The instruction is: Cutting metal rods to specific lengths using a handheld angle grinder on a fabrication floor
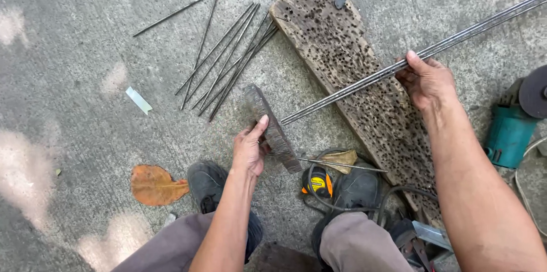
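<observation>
Steel rods (399, 67) | long axis lower-left to upper-right | right hand (427, 81) grips

Item count, head view. Hands: two, one left hand (249, 149) and one right hand (428, 81). Long steel rods (484, 24) gripped together: two can be told apart. Short cut rods (228, 58) on the concrete: about ten; the overlapping ones cannot be counted exactly. Pitted wooden plank (342, 55): one. Small worn wooden block (272, 127): one. Angle grinder (513, 127): one. Tape measure (319, 183): one. Dry leaves: two, one orange (155, 185), one yellow-brown (341, 160). Shoes: two.
</observation>
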